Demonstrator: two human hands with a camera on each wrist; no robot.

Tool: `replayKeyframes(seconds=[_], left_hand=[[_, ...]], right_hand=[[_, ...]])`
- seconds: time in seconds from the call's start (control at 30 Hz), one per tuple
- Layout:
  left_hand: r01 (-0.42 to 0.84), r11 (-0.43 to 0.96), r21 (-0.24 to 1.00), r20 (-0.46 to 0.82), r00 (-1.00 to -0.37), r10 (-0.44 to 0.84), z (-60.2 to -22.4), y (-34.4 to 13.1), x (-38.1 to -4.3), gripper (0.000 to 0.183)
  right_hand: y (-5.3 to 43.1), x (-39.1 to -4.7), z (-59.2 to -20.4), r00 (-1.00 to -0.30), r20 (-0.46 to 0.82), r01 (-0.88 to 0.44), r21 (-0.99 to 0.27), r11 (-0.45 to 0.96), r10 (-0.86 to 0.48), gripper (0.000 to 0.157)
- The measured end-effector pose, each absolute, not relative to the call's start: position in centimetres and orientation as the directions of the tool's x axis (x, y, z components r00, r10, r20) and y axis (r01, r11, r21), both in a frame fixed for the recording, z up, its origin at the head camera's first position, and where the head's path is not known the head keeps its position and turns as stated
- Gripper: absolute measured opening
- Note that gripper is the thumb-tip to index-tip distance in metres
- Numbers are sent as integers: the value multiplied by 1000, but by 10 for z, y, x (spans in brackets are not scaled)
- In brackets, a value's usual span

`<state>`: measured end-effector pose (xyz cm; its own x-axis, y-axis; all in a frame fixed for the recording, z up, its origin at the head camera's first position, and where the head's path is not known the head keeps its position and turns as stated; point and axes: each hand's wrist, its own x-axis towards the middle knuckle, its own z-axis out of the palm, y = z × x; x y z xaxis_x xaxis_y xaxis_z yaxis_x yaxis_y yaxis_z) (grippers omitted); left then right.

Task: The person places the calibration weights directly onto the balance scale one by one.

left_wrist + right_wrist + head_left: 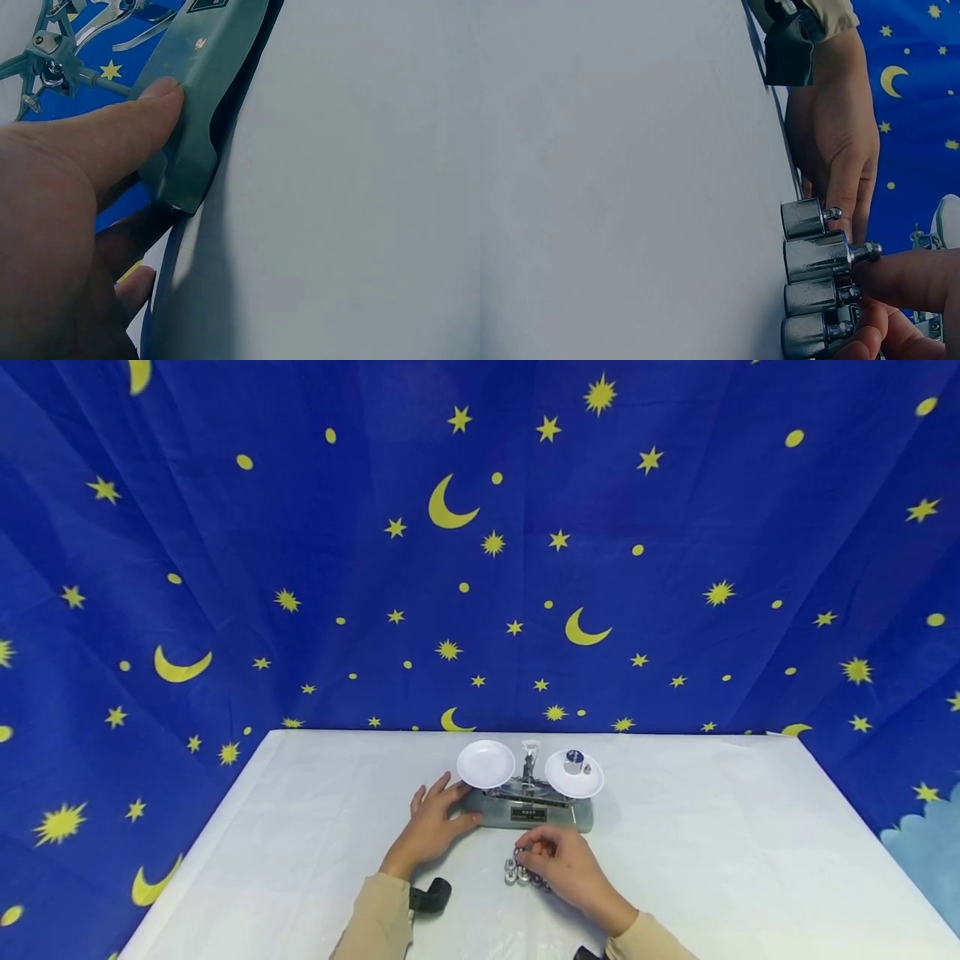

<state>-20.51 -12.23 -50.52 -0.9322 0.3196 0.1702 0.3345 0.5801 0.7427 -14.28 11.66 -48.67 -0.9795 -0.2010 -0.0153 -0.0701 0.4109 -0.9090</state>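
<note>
My left hand gripped the white-panned, grey-green balance scale; in front of it, my right hand pinched a shiny, knob-topped silver weight.

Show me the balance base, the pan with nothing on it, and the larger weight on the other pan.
Balance base (201, 97): left wrist view, on its plain surface near one end.
Empty pan (486, 764): head view, on the middle of its dish.
Larger weight (573, 767): head view, on its cylindrical body.
</note>
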Motion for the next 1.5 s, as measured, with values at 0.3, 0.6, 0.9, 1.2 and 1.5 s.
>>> replayKeyframes(seconds=[0.3,0.6,0.9,1.2,1.5], left_hand=[[341,577,742,180,-931,319,-504,-122,-206,56],[338,579,742,173,-931,321,-507,-123,-206,56],[325,579,748,163,-935,315,-506,-122,-206,56],[335,578,744,177,-933,314,-506,-123,-206,54],[338,582,739,177,-932,317,-505,-122,-205,55]], right_hand=[[119,-145,-487,-974,-11,-93,-892,442,-227,11],[119,-144,-488,-973,-3,-101,-893,439,-230,11],[120,-145,-489,-977,9,-110,-880,462,-215,8],[120,-146,-487,-983,62,-134,-884,448,-172,8],[120,-144,-478,-987,85,-138,-891,432,-140,9]])
